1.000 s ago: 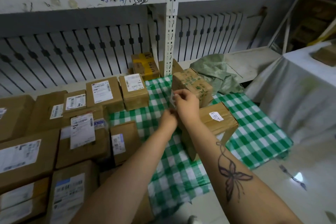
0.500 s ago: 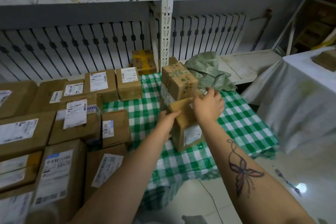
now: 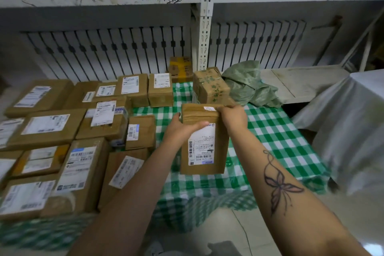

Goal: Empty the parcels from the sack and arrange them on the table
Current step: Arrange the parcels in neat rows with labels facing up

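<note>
I judge we're nearly done: many brown cardboard parcels (image 3: 83,131) lie in rows on the green-checked table (image 3: 270,135), and the crumpled green sack (image 3: 249,85) sits slack behind them. The left hand (image 3: 182,129) and right hand (image 3: 234,118) both clutch the top of a labelled brown parcel (image 3: 202,147), which stands upright over the bare cloth, not yet laid down.

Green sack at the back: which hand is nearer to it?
Right. The right hand grips the parcel at its top right corner, just in front of the green sack; the left hand holds the parcel's left edge, farther from it.
</note>
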